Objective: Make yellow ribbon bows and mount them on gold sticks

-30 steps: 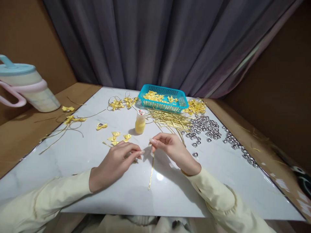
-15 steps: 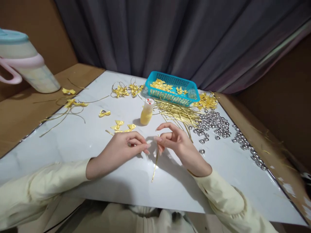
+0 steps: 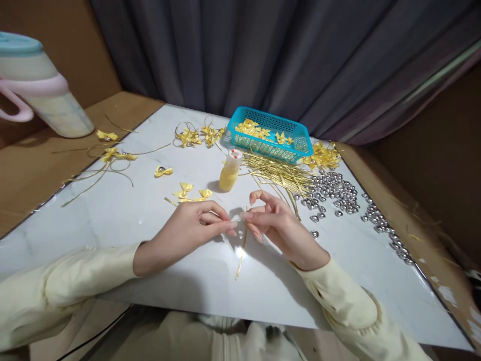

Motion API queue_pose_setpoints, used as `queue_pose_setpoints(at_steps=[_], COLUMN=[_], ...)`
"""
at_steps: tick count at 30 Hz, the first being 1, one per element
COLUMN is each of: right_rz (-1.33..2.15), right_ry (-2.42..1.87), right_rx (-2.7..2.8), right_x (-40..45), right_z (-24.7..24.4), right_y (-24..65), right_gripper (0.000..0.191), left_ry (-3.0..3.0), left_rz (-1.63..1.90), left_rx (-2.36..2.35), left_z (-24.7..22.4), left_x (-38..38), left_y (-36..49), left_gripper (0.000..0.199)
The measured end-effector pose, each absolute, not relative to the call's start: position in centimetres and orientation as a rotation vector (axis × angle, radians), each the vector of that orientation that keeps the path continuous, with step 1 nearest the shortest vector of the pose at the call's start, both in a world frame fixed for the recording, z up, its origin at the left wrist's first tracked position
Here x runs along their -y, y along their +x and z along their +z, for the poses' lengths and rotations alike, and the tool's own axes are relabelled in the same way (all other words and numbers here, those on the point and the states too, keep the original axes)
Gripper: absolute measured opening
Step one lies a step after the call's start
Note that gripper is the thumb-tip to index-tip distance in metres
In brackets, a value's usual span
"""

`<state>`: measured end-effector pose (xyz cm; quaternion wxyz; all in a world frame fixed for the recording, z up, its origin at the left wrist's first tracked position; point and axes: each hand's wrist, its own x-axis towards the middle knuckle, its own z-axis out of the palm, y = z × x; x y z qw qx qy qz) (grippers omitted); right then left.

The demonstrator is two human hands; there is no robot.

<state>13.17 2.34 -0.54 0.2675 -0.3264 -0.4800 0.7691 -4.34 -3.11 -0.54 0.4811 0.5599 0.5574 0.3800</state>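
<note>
My left hand [image 3: 199, 223] is closed in a pinch, thumb against forefinger, near the table's middle. What it holds is too small to make out; a thin pale line shows between its tips and my right hand's. My right hand [image 3: 274, 220] faces it, a small gap away, thumb and a finger pinched at the upper end of a gold cord [image 3: 242, 253]. The cord's top pokes just above the thumb, and the rest slants down toward me. Yellow ribbon bows [image 3: 184, 190] lie beyond my left hand. Behind both hands stands a small bottle [image 3: 228, 173] with yellow contents.
At the back, a turquoise basket [image 3: 276, 150] holds yellow bows. Before it lies a pile of gold cords [image 3: 280, 173], with silver heart-shaped pieces [image 3: 334, 188] to the right. Bows with cords [image 3: 116, 155] lie at left, near a large handled tumbler [image 3: 56, 103].
The view has shifted slightly. My left fingertips have come a little closer to my right thumb, and my right forefinger is more curled. Things on the table keep their places.
</note>
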Motion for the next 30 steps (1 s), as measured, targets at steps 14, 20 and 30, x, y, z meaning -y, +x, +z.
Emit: queue_pose_setpoints(at_steps=[14,20,30], right_rz=[2.063,2.049,2.044], right_ry=[-0.863,-0.868,-0.849], right_rx=[1.344,1.368,1.355], right_x=[-2.15,-2.12,-2.18], right_z=[-0.62,-0.68,-0.77], right_y=[13.05,13.06,13.06], right_gripper=[0.025,0.026,0.024], left_ry=[1.457,1.538,1.726], left_rz=[0.985,0.979,1.037], left_rx=[-1.440,-1.473,-1.491], left_z=[-0.85,-0.85,-1.48], left_x=[3.54,3.56,3.91], left_y=[-4.12,-4.18,-4.26], left_gripper=[0.007,0.008,0.007])
